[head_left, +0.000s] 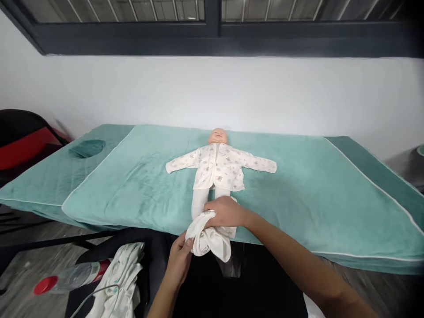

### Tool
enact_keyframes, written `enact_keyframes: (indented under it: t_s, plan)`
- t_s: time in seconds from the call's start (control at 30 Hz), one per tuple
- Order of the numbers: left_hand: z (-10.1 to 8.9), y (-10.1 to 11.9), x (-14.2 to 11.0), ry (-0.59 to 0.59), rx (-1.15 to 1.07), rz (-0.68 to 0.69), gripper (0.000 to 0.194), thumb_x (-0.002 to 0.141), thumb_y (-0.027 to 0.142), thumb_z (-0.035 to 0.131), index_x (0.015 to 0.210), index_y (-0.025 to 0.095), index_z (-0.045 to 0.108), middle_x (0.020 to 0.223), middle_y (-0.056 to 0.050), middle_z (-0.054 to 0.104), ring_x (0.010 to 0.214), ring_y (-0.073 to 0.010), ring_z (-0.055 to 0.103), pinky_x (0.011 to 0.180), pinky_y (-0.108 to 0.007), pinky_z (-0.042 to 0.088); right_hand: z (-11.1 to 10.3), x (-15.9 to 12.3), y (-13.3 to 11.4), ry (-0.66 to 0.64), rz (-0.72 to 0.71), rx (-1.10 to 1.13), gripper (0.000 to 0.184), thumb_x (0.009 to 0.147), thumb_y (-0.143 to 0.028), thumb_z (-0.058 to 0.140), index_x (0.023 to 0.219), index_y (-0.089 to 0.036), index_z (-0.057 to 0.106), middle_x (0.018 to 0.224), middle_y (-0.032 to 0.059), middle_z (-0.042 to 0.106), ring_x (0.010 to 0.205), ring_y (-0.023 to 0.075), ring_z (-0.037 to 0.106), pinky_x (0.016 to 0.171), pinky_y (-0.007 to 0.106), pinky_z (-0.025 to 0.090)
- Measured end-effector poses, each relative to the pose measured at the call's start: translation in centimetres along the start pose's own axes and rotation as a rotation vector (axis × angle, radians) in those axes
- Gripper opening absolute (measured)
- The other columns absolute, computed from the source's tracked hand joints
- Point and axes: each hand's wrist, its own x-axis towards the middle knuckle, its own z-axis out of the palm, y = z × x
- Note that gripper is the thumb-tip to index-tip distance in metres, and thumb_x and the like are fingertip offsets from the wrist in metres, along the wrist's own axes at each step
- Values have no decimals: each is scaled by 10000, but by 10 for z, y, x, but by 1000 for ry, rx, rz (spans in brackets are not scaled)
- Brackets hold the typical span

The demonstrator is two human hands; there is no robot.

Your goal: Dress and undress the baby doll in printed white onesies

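A baby doll lies on its back on the green-covered massage table, its head toward the wall. It wears a white printed baby jacket with both sleeves spread out sideways. Its pale legs point toward me. At the feet, white printed baby pants are bunched up and hang over the table's near edge. My left hand pinches their left side. Fingers of my right hand are closed on the upper part of the same cloth, over the doll's lower legs. The feet are hidden.
The massage table has a face hole at its left end. By my left side, a plastic bottle with a red cap lies beside a pile of white printed cloth and a thin cable. A black and red chair stands far left.
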Motion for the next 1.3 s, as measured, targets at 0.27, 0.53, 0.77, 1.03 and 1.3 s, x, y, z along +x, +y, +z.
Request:
enact_keyframes:
  t_s: [0.27,0.53,0.77,1.03,1.3]
  plan:
    - [0,47,71,41,334,163,464,721,578,715,597,162,550,555,31,490,542,-106,407,527,-243,328,-16,-6,3,74,59,321,372,749,-540,738,866,-206,623,873,-10,650,793,156,578,660,248,379]
    - [53,100,143,37,478,362,447,788,552,645,620,187,452,580,56,391,559,-96,344,548,-244,282,-25,0,15,414,203,351,344,895,-543,548,828,-206,575,718,-25,583,692,158,547,640,264,388]
    - [68,99,149,-94,1167,672,444,705,337,754,1096,212,586,1153,-75,535,1115,-241,497,936,-349,408,-28,3,14,636,266,-273,323,927,-435,549,1157,-208,555,1190,107,579,1075,259,541,804,334,447]
    - [89,114,146,-18,1374,637,47,832,250,575,856,210,583,1013,-97,593,1036,-274,532,853,-386,414,-31,24,25,697,356,-9,141,943,-339,459,897,-216,510,912,58,579,855,211,539,750,306,411]
    - [10,135,170,370,752,420,74,826,251,499,786,191,510,752,-22,578,735,-174,561,707,-321,451,-30,-70,111,1074,728,250,317,905,-483,388,948,-186,492,852,57,558,739,207,540,682,352,469]
